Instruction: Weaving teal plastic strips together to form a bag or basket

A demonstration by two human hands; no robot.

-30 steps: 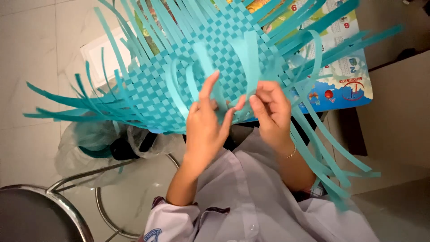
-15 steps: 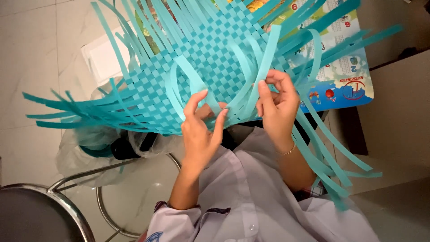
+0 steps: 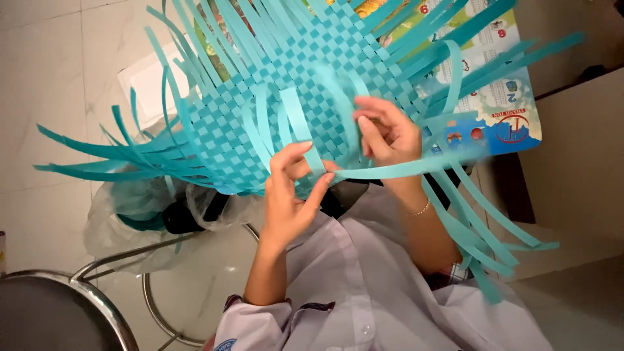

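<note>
The left hand (image 3: 289, 195) pinches a teal paper strip (image 3: 403, 168) at the near edge of the woven mat (image 3: 286, 110). Just beside it, the right hand (image 3: 387, 133) holds another loose strip against the mat.

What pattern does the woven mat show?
A two-tone teal checkerboard weave on the woven mat, clearest in the head view.

Loose strips (image 3: 455, 214) fringe woven mat (image 3: 286, 97); floor (image 3: 45, 84) open left.
</note>
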